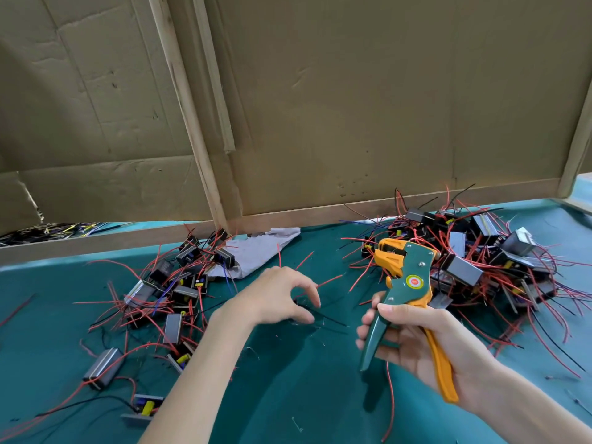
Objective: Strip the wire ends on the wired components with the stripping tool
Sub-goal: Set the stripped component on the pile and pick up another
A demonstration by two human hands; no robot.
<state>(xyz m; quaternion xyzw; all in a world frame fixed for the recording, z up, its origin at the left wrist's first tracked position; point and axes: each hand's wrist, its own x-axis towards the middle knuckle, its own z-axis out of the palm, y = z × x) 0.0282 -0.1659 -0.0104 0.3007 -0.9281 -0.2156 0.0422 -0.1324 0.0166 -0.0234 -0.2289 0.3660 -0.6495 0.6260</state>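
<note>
- head view: the right hand [426,334] is wrapped around the two handles of the stripping tool [403,302] and holds it up above the table [304,395].
- the tool is green and orange. its orange head points up and a bit to the left, and a round red and yellow sticker sits on its side.
- the left hand [278,296] is spread out with nothing in it. its fingers curl down over some thin black wires [323,315] lying on the green cloth in the middle of the table. whether the fingertips touch the wires cannot be told.
- one pile of small boxes with red and black wires [173,283] lies on the left side of the table, near the left arm.
- a bigger pile of the same boxes and wires [474,257] lies on the right side, just behind the tool.
- a grey sheet of paper [256,248] lies at the back of the table, partly under the left pile.
- tall cardboard walls [352,107] with wooden strips stand behind the table.
- tiny bits of cut wire are scattered on the cloth near the hands.
</note>
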